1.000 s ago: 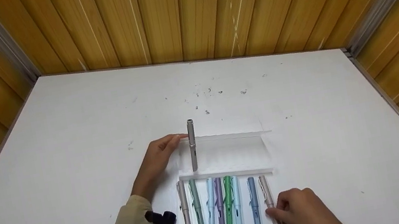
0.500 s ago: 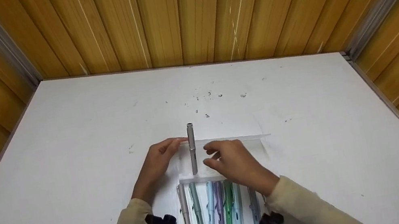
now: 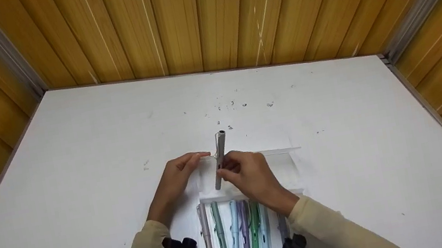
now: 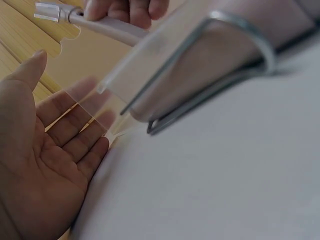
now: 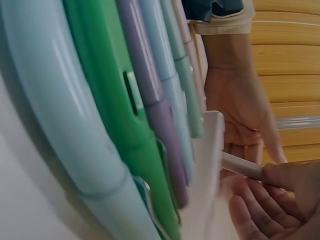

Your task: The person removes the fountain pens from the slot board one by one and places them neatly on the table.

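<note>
My right hand pinches a grey clip pen between thumb and fingers, over the left part of a clear acrylic stand. The pen leans, its upper end tipped right; in the left wrist view the pen's shaft runs out from the fingers. At the stand's left end is my left hand, fingers straight, some seen through the clear panel in the left wrist view. Its palm also shows in the right wrist view, beside the pen. The pen's lower tip is close to the stand's base; contact cannot be told.
In front of the stand lies a row of pens: mauve, dark green, light blue, purple, bright green, another light blue and greyish blue. My right sleeve covers the row's right end.
My right hand has moved from the rightmost pen up to the stand and taken hold of the grey pen. That pen, upright before, now tilts right and has turned. My left hand stays in place.
</note>
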### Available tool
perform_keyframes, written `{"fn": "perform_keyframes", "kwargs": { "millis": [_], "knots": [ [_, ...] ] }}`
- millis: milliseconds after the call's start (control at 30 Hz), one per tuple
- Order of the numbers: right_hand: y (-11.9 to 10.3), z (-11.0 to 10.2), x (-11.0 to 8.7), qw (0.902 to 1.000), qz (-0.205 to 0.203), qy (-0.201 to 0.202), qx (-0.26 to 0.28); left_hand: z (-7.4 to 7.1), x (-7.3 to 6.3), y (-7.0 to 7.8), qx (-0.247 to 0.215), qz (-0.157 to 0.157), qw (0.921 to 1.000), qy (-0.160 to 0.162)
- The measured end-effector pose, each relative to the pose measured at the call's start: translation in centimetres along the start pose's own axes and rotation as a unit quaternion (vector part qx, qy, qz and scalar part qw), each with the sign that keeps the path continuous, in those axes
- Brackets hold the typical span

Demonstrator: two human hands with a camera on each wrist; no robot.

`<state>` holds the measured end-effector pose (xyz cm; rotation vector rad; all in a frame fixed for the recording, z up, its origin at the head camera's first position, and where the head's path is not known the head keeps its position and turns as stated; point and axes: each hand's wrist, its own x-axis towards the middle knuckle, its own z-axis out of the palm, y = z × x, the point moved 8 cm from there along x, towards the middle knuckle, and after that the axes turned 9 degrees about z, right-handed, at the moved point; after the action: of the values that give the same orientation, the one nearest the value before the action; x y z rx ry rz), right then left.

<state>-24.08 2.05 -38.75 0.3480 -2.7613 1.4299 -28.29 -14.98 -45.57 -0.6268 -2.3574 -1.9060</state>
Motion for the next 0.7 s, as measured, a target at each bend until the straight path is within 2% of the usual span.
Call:
{"fn": "perform_keyframes", "kwargs": {
  "millis": [100,167,233,300,367,400,467,600,700],
  "knots": [
    [-0.5,-3.1,-1.5,0.9980,-0.034,0.052,0.012,-0.3,-0.2,-0.1,0.005,-0.004,1.0000,0.000],
    [0.1,-5.5,-2.9,0.9969,-0.032,0.070,0.016,-0.6,-0.3,-0.1,0.014,-0.005,0.9999,0.003],
    [1.6,-7.7,-4.6,0.9975,0.007,0.068,0.017,-0.7,-0.3,0.0,0.020,-0.003,0.9998,0.004],
    [3.9,-9.4,-6.6,0.9960,0.073,0.051,0.001,-0.8,-0.2,0.1,0.025,-0.005,0.9997,0.002],
    [6.4,-10.3,-8.7,0.9888,0.147,0.018,-0.019,-0.9,-0.2,0.2,0.027,-0.004,0.9996,-0.001],
    [7.6,-10.4,-9.7,0.9828,0.182,-0.002,-0.031,-1.0,-0.1,0.3,0.029,-0.002,0.9996,-0.003],
    [9.4,-10.2,-11.5,0.9720,0.223,-0.050,-0.054,-1.3,0.0,0.4,0.028,-0.001,0.9996,-0.002],
    [11.1,-8.5,-13.2,0.9574,0.249,-0.125,-0.077,-2.0,-0.2,0.3,0.029,0.000,0.9996,0.006],
    [11.1,-7.3,-13.3,0.9539,0.246,-0.143,-0.096,-2.3,-0.6,0.0,0.035,-0.006,0.9993,0.012]
  ]
}}
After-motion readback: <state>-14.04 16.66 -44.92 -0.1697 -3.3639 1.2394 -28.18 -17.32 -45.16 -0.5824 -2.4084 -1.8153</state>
